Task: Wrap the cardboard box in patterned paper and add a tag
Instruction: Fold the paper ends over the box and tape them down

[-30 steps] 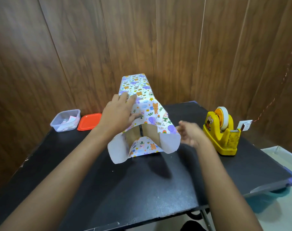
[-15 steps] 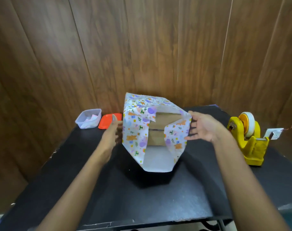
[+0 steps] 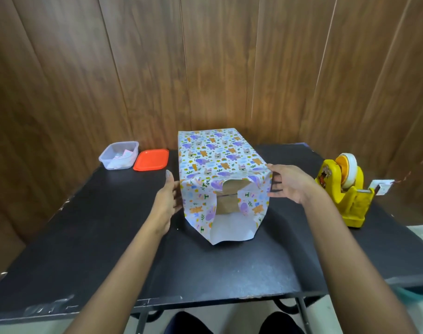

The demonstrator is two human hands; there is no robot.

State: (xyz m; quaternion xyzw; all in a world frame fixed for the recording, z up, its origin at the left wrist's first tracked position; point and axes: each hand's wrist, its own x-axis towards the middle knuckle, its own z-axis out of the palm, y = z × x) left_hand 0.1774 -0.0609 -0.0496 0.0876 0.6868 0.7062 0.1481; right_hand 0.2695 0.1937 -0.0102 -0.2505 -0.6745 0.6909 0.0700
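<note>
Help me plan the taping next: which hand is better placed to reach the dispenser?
Right, probably. The right hand is at the box's right side, and the dispenser stands further right; the left hand is across the box.

Tape dispenser (image 3: 349, 203) just right of box (image 3: 229, 200)

Soft indoor light, sharp focus, wide-angle bowing at edges
</note>
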